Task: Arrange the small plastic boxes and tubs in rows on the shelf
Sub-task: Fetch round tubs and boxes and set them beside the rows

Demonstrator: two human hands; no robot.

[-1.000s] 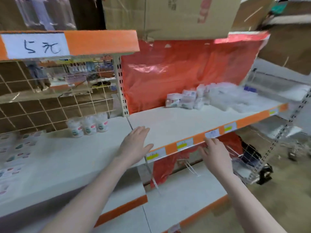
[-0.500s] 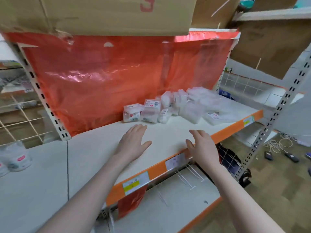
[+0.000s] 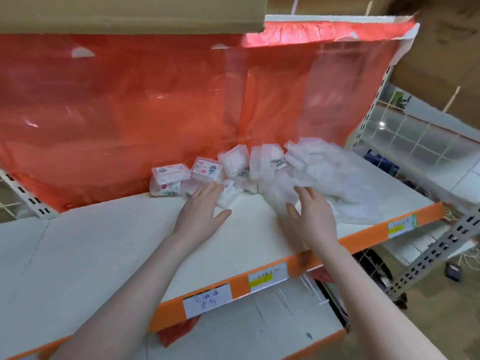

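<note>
With both palms spread, holding nothing, my left hand (image 3: 201, 211) brushes a small tub (image 3: 228, 193) and my right hand (image 3: 313, 216) nears the bags (image 3: 324, 175). Sorting has barely begun; boxes (image 3: 170, 175) crowd the shelf's (image 3: 109, 242) back edge. Next I should grip one. Front-left stays bare.

This is a shop, probably its stock aisle. A white metal shelf (image 3: 109, 245) on slotted uprights (image 3: 426, 253) has an orange front edge carrying price labels (image 3: 267, 276), one handwritten (image 3: 206, 300). Small packaged plastic boxes (image 3: 170, 178) lie heaped against a red plastic sheet (image 3: 155, 113), with cardboard cartons (image 3: 130, 11) stored overhead.
</note>
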